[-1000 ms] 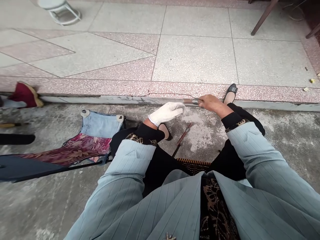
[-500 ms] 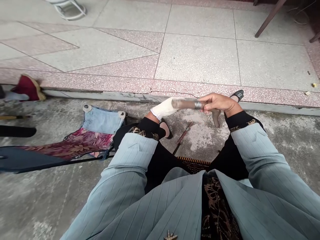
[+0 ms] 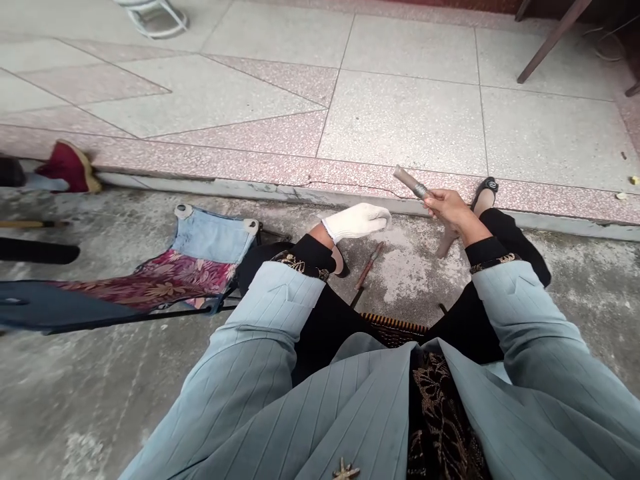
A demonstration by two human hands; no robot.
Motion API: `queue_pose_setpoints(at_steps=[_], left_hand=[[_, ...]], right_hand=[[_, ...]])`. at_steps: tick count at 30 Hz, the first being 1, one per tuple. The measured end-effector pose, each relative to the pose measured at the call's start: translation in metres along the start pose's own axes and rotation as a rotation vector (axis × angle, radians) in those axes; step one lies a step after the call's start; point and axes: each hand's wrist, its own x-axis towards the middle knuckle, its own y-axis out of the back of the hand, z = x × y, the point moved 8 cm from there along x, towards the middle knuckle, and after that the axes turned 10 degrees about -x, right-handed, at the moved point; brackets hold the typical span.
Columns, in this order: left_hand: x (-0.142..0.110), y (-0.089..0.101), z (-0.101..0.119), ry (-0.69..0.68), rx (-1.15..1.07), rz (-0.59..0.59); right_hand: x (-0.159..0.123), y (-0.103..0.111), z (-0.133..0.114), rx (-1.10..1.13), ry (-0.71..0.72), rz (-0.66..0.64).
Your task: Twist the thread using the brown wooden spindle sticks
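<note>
Pale blue pinstriped cloth comes nearest: the jacket (image 3: 360,400), its front reaching down to a black-and-yellow woven seat edge (image 3: 395,323). Past that, a slim reddish-brown rod (image 3: 368,268) lies slantwise on the concrete (image 3: 400,263). Farther out, the left hand (image 3: 356,221), in a white knit glove, is narrow, its fingers curled — I cannot tell whether it holds anything. The bare right hand (image 3: 447,205) grips a wire-bound stick (image 3: 411,181) near its coil, well off the ground, the free end tilted up and leftward. A grey-brown piece (image 3: 446,243) shows below that hand; whether it belongs to the stick is unclear. The step in hand looks like one-handed handling of the stick; moving it on calls for a secure hold and curled glove fingers kept clear — or opened to share it. Behind lies the terrazzo step (image 3: 400,113).
</note>
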Motion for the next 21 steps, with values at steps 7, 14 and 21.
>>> queue_pose_setpoints(at_steps=[7, 14, 21], left_hand=[[0.005, -0.003, 0.009, -0.032, 0.093, 0.046], [0.007, 0.012, -0.004, 0.030, -0.031, 0.083], [0.017, -0.005, 0.001, 0.010, -0.355, 0.014]], right_hand=[[-0.010, -0.025, -0.003, -0.843, 0.118, -0.249], [-0.065, -0.065, -0.026, -0.375, 0.327, -0.941], [-0.042, -0.014, -0.048, 0.217, 0.307, -0.423]])
